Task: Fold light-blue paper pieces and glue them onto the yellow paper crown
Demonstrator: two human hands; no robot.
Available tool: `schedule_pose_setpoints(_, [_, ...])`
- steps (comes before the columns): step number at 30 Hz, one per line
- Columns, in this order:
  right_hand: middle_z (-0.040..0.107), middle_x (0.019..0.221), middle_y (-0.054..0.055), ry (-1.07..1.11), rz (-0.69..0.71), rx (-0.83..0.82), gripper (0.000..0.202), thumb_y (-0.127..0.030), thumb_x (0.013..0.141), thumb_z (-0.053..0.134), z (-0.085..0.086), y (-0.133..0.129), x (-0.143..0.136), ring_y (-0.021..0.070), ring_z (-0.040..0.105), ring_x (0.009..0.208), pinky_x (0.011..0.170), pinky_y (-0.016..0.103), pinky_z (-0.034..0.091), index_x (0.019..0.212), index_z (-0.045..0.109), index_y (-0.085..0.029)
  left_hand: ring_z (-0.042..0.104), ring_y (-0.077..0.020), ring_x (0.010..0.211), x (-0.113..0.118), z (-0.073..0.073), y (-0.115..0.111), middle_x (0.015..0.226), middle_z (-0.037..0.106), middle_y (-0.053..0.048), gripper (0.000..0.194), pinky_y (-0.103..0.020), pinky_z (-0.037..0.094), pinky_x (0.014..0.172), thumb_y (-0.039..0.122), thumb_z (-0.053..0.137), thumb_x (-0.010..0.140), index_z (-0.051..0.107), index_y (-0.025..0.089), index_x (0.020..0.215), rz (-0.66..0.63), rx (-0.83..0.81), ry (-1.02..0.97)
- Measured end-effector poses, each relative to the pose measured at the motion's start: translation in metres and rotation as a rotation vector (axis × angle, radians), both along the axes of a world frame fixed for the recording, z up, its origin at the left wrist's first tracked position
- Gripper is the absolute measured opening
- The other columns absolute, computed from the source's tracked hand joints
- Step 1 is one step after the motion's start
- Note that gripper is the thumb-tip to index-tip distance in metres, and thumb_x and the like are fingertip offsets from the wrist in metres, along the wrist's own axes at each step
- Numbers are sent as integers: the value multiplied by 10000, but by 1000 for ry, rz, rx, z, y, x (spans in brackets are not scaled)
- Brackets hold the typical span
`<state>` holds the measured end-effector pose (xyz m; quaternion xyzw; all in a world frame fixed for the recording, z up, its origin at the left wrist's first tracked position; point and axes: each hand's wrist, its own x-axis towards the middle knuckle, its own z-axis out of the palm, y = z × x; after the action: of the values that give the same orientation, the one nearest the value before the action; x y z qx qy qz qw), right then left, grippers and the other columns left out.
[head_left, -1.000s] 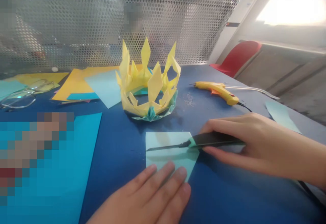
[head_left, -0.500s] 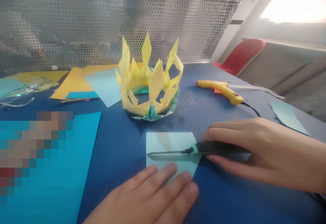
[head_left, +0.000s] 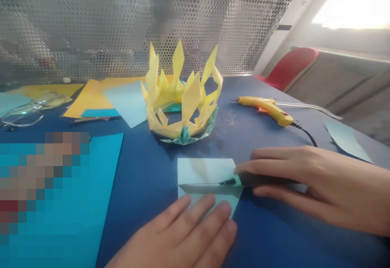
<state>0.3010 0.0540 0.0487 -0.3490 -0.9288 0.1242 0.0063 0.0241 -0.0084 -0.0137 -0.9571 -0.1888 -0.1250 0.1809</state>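
A light blue piece of paper (head_left: 201, 170) lies on the dark blue table in front of a yellow paper crown (head_left: 190, 101) with green trim. My left hand (head_left: 189, 231) rests flat on the paper's near part, fingers slightly apart, holding nothing. From the right, my right hand (head_left: 307, 178) grips a black-handled cutter (head_left: 258, 180). Its thin tip lies over the paper, by a line that runs across the sheet toward the left edge.
Behind the right hand lies a yellow glue gun (head_left: 268, 107) with its cord. A light blue sheet (head_left: 347, 140) is at the right. Glasses (head_left: 33, 109), orange paper (head_left: 87, 99) and a large blue sheet (head_left: 100, 186) are at the left. Beyond stands a perforated metal panel (head_left: 122, 24).
The index finger of my right hand has stretched forward along the cutter toward its front. The view has shifted slightly, while my left hand stays on the paper.
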Motion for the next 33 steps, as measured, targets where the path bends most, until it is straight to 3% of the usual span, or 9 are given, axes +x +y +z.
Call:
schedule_pose_setpoints(11, [685,873,-11,47,-4,68,327,-403,980,416,-3,-4,1,175,684,678,558,281,547,1268,567,-437,555,-138,1255,3,-2,2,1409,576,58,390,-277,469,934,249,270,1054,485,183,1373,17,8,-8])
schedule_pose_setpoints(18, [685,876,-15,13,-23,58,321,-387,979,413,-1,-9,3,160,691,688,586,275,552,1239,601,-394,554,-146,1259,1,-1,0,1420,567,39,397,-267,473,941,298,311,1049,491,173,1380,5,-6,-2])
schedule_pose_setpoints(26, [739,974,-53,-4,4,309,303,-419,970,403,-1,-9,4,189,739,776,599,282,596,1213,582,-436,556,-150,1261,2,-3,1,1419,571,25,385,-256,484,936,282,342,1042,500,168,1374,-4,-51,-15])
schedule_pose_setpoints(33, [725,948,-49,-5,-4,278,306,-420,984,383,0,-10,4,161,730,730,564,260,582,1221,576,-429,556,-134,1260,3,-2,4,1424,561,47,397,-254,490,934,287,289,1055,481,182,1386,-1,-10,14])
